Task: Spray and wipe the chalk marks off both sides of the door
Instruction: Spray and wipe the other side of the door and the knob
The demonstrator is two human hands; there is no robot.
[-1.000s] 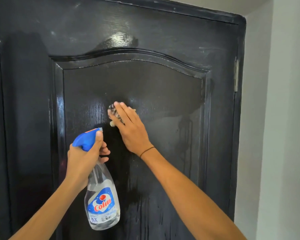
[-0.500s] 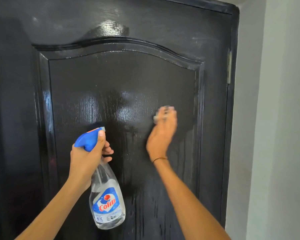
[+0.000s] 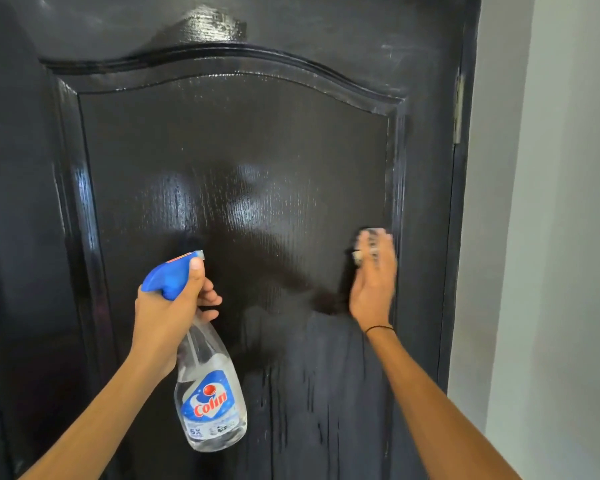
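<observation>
Left hand (image 3: 167, 306) grips spray bottle (image 3: 210, 393); right hand (image 3: 373, 282) presses cloth (image 3: 362, 249) on door (image 3: 243, 140).

Wall: a plain pale grey wall (image 3: 551, 202) stands on the right side.
Corner: the wall has a soft up-and-down fold (image 3: 515, 237) where two shades of grey meet.
Light: soft and even, brighter on the far right.

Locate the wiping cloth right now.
Head view: the cloth is under the right hand, against the door panel's right edge.
</observation>
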